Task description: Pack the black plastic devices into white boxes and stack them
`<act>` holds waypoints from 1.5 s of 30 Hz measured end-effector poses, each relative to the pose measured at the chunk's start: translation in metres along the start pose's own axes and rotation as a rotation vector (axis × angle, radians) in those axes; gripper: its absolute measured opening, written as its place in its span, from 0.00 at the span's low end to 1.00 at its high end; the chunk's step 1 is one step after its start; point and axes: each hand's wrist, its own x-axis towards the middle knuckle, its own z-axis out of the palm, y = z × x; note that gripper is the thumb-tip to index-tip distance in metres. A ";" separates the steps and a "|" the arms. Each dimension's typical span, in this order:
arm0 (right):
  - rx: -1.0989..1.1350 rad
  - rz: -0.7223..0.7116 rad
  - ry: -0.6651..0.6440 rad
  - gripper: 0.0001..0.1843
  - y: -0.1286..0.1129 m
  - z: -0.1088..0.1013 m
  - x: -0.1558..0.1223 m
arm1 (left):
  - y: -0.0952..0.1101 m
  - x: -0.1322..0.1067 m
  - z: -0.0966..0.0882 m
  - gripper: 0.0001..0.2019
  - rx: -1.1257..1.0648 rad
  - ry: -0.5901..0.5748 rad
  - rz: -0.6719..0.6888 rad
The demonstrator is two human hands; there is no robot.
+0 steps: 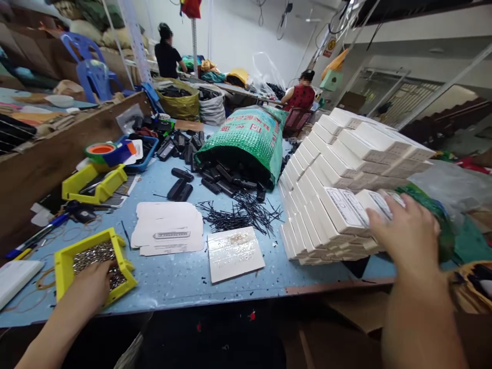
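Observation:
My left hand (90,282) reaches into a yellow bin (63,266) of small shiny metal parts (94,255), which look like screws. Its fingers are curled together with their tips among the parts, so whatever they pinch is hidden. On the right, my right hand (409,230) is closed around a white box (376,200) at the near edge of a tall stack of white boxes (311,205). Its thumb lies on the left and its fingers on the far side. A printed white card (167,225) and a glossy white piece (235,253) lie between my hands.
Behind the cards lie a pile of thin black sticks (238,212) and a green sack (249,138) spilling black cases (219,179). Another yellow bin (96,184) and tape rolls (102,148) are at left. Two people (167,54) work farther back.

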 end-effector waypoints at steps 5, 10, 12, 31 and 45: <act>0.709 -0.342 -0.355 0.17 -0.174 0.109 -0.044 | 0.018 -0.007 -0.021 0.16 0.058 -0.091 -0.052; 0.586 -0.183 -0.779 0.26 -0.292 0.231 -0.048 | 0.023 -0.013 -0.031 0.15 -0.005 -0.079 -0.014; 0.557 -0.112 -0.780 0.24 -0.301 0.254 -0.046 | 0.021 -0.014 -0.030 0.13 -0.040 -0.085 -0.015; 2.082 0.726 -0.352 0.09 -0.266 0.095 -0.165 | 0.248 -0.049 0.007 0.19 -1.902 -0.289 -0.519; 2.008 0.971 -0.466 0.11 -0.271 0.113 -0.178 | 0.248 -0.059 0.031 0.17 -1.604 -0.094 -0.256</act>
